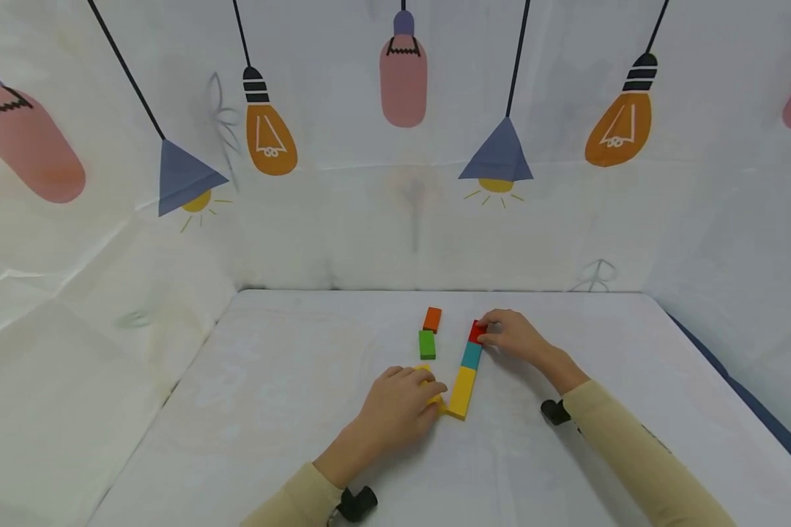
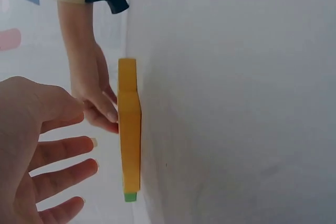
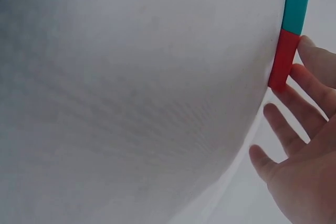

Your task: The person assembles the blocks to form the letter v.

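Observation:
My right hand [image 1: 515,337] holds a red block [image 3: 284,59] at the far end of a row, thumb at its side and a fingertip at its far end. A teal block [image 1: 471,356] and a longer yellow block [image 1: 462,393] continue that row toward me. My left hand [image 1: 398,406] hovers with loosely bent, spread fingers over yellow blocks, which it partly hides in the head view. In the left wrist view its fingers [image 2: 65,182] stand apart from the yellow blocks [image 2: 130,140].
Beyond the left hand, a green block [image 1: 427,345] and an orange block [image 1: 432,319] form the left side of the layout. All lie on a white table [image 1: 290,351]. A white sheet printed with lamps [image 1: 369,219] hangs behind the table's far edge.

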Action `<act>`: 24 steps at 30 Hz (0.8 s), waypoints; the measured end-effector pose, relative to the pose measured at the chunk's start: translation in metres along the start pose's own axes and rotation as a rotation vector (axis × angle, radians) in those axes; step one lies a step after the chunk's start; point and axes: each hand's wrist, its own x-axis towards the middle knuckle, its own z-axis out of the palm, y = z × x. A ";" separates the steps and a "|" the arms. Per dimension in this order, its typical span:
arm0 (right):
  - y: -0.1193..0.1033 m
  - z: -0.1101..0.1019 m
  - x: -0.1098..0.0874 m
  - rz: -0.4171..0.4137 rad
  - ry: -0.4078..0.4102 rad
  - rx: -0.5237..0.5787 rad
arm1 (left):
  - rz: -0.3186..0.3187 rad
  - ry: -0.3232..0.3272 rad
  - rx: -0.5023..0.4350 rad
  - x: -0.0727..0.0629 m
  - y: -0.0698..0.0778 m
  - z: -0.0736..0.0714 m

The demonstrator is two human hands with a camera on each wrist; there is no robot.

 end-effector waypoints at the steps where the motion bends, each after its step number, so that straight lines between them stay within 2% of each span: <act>1: 0.000 0.000 0.000 0.004 0.000 0.000 | -0.007 0.012 -0.008 0.001 -0.002 0.000; 11: 0.002 0.000 -0.001 0.015 -0.012 0.003 | -0.074 0.101 -0.049 0.014 -0.031 0.001; 15: 0.002 -0.001 0.000 0.013 -0.013 0.003 | -0.111 0.100 -0.071 0.018 -0.041 0.000; 19: 0.001 -0.002 -0.001 0.009 -0.011 -0.001 | -0.118 0.100 -0.093 0.024 -0.049 -0.003; 24: 0.001 -0.003 -0.001 0.012 -0.013 0.001 | -0.156 0.063 -0.119 0.031 -0.055 -0.002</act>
